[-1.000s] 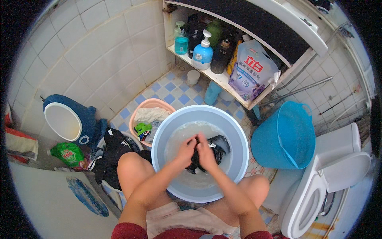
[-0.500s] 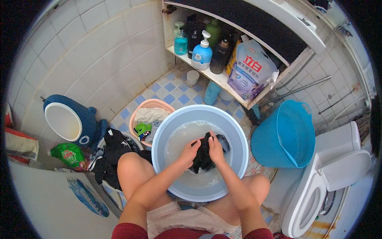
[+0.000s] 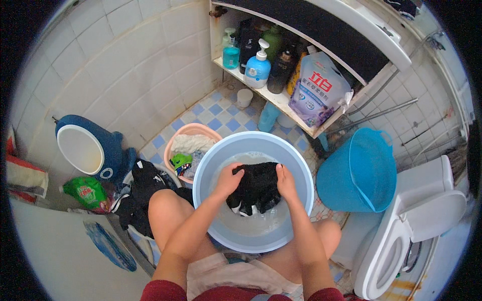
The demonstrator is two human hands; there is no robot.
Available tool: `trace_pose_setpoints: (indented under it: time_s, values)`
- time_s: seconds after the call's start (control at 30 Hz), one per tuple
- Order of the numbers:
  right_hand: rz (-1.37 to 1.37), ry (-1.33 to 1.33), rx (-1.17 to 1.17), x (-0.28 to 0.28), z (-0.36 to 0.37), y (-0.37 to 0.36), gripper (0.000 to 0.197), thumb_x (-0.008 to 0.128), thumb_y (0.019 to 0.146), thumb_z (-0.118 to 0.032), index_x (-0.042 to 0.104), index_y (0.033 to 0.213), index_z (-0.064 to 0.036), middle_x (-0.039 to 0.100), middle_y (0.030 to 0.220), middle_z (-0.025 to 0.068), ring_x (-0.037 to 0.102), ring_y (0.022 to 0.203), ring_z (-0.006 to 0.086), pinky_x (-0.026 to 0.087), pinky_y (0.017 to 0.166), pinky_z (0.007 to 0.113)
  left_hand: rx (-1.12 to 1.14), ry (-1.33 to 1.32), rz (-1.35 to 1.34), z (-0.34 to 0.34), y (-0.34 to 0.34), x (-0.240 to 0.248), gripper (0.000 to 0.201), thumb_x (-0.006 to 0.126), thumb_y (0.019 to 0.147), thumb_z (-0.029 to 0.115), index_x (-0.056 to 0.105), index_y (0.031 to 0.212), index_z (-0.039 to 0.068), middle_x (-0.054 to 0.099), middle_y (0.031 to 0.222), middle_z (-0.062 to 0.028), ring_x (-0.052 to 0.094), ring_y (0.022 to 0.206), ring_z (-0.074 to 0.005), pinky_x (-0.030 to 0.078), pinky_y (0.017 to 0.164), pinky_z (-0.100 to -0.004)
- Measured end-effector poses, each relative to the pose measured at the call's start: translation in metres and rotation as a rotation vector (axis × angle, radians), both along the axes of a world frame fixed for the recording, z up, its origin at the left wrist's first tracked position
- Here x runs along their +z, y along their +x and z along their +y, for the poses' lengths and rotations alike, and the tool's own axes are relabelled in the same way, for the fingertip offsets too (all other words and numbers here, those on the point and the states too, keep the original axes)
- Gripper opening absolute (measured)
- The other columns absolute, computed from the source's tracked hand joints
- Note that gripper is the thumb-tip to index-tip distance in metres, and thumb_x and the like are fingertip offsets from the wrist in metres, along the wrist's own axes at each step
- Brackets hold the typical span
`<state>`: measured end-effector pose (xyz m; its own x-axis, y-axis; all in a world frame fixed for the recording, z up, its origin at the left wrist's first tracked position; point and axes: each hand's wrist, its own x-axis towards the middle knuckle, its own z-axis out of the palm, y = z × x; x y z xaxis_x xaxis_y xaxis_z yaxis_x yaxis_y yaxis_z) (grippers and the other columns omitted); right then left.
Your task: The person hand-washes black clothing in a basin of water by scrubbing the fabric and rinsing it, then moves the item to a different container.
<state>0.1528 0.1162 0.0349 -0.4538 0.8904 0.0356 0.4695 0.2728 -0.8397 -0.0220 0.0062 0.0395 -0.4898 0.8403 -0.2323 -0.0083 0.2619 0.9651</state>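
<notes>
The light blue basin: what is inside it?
Inside the light blue basin lie soapy water and a black garment, gripped by both hands. The garment hides the bottom beneath it.

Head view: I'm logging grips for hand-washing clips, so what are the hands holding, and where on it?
Both hands grip the black garment in the light blue basin: left hand on its left edge, right hand on its right edge.
</notes>
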Motion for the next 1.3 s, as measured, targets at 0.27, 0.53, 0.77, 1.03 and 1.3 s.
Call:
trace_pose_setpoints:
  time_s: [0.27,0.53,0.77,1.03,1.3]
  values:
    - [0.263,-0.359,-0.002,0.009,0.009,0.007,0.046,0.039,0.095,-0.038,0.058,0.091,0.0027,0.063,0.088,0.0129,0.057,0.081,0.0234,0.043,0.077,0.035,-0.184,0.290,0.556,-0.007,0.015,0.029,0.046,0.074,0.066,0.021,0.061,0.106,0.002,0.063,0.101,-0.0161,0.059,0.098,-0.0282,0.044,0.087,-0.0349]
    - [0.446,-0.583,-0.032,0.041,0.020,0.025,0.033,0.051,0.091,-0.030,0.063,0.093,0.0009,0.063,0.085,0.0025,0.055,0.077,0.0099,0.043,0.072,0.025,-0.334,0.194,0.368,-0.006,-0.012,0.038,0.026,0.062,0.079,0.017,0.063,0.101,0.003,0.064,0.096,-0.0180,0.062,0.090,-0.0289,0.046,0.080,-0.0335]
    - [0.300,-0.585,0.374,0.078,-0.002,0.019,0.022,0.061,0.084,-0.014,0.061,0.098,0.0022,0.063,0.089,0.0025,0.056,0.078,0.0095,0.045,0.071,0.024,-0.426,0.078,0.821,-0.015,0.007,0.040,0.063,0.069,0.071,0.022,0.044,0.127,0.008,0.058,0.106,-0.0205,0.055,0.101,-0.0363,0.042,0.088,-0.0422]
    - [0.423,-0.587,0.165,0.066,0.004,0.017,0.023,0.060,0.086,-0.022,0.063,0.091,0.0002,0.062,0.078,-0.0006,0.053,0.069,0.0068,0.043,0.065,0.023,-0.377,0.057,0.425,-0.002,0.021,0.035,0.062,0.077,0.060,0.021,0.052,0.114,0.003,0.062,0.096,-0.0177,0.060,0.087,-0.0303,0.046,0.079,-0.0361]
    - [0.299,-0.315,0.062,0.055,0.012,0.015,0.021,0.061,0.085,-0.021,0.064,0.082,-0.0009,0.058,0.071,-0.0028,0.049,0.065,0.0058,0.040,0.060,0.022,-0.460,0.117,-0.088,0.000,0.001,0.047,0.022,0.065,0.078,0.014,0.061,0.093,-0.001,0.062,0.081,-0.0050,0.056,0.075,-0.0102,0.045,0.070,-0.0256]
